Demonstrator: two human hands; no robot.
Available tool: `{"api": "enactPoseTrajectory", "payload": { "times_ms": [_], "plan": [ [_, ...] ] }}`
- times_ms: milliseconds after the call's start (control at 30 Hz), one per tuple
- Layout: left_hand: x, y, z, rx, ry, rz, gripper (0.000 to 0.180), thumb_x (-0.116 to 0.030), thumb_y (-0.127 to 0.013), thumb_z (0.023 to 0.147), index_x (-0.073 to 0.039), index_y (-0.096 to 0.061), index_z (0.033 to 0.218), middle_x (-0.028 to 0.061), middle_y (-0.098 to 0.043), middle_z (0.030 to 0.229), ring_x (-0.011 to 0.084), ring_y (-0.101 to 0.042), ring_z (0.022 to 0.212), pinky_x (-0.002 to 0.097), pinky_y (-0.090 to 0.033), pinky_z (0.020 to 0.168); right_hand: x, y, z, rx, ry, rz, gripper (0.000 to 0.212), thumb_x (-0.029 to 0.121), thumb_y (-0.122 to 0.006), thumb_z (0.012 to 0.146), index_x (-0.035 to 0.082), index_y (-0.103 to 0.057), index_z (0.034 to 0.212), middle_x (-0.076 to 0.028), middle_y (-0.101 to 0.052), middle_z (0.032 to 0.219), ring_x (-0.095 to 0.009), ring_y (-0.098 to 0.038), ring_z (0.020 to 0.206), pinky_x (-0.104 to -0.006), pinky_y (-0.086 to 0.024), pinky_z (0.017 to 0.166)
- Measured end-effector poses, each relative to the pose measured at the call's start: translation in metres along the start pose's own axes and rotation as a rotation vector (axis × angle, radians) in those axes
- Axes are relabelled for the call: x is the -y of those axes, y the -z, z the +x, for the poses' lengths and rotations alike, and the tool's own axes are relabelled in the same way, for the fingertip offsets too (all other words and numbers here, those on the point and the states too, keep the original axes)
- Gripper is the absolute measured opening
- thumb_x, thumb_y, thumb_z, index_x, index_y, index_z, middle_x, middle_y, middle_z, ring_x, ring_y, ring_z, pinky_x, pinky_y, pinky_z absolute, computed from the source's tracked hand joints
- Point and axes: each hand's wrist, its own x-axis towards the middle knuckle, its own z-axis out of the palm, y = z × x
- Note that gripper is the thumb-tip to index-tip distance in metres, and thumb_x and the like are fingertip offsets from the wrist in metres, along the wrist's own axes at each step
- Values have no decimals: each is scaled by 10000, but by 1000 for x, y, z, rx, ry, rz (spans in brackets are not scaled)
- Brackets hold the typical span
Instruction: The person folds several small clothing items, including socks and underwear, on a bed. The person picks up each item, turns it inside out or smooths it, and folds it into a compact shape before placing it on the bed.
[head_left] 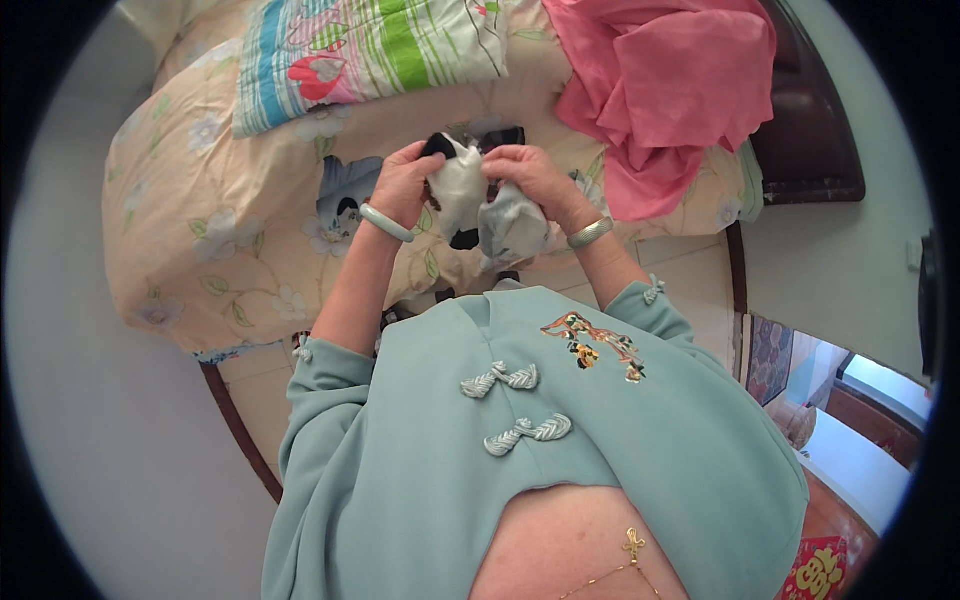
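Over the near edge of a bed spread with a peach, flower-printed sheet [170,250], a person is holding two sock-like pieces of cloth, one in each hand, side by side in front of the body. The left hand [402,182] is pinching the white sock [459,190] between thumb and fingers near its black upper end, and this piece is hanging down to another black patch at its lower end. The right hand [530,180] is gripping the greyish sock [513,228], thumb and fingertips closing on its upper part while the rest is drooping below the palm. Both pieces are hanging close together, their inner edges seeming to meet, though whether they are truly touching is hard to tell. Just behind them, a dark item [503,137] is lying on the sheet, partly hidden, and a blue-grey patch [348,185] is showing just left of the left hand. A pale bangle [386,223] is circling the left wrist, and a metallic bracelet [590,233] is circling the right. Farther back, a striped, patterned pillow [400,50] is lying across the bed, and to its right a crumpled pink cloth [680,75] is spilling toward the near edge, beside a dark brown headboard [812,115].
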Motion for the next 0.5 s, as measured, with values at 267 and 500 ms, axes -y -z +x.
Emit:
{"api": "enactPoseTrajectory", "payload": {
  "times_ms": [267, 500],
  "plan": [
    [24, 19, 16, -109, -2, -103, 303, -203, -532, 969, 10, -580, 1180, 114, -656, 1114, 237, -643, 1010, 377, -521, 886, 26, 34, -1, -134, 64, 623, 180, 203, -634, 924, 27, -664, 937, -85, -697, 861, -161, -677, 718, -292, -581, 621],
    [26, -23, -2, 134, 67, -532, 353, -337, -555, 964, -63, -594, 1184, 77, -658, 1154, 223, -632, 1060, 382, -487, 947, -5, 27, 15, -150, 95, 580, 214, 241, -608, 946, 38, -672, 960, -61, -700, 889, -154, -676, 745, -268, -569, 614]
  ]
}}
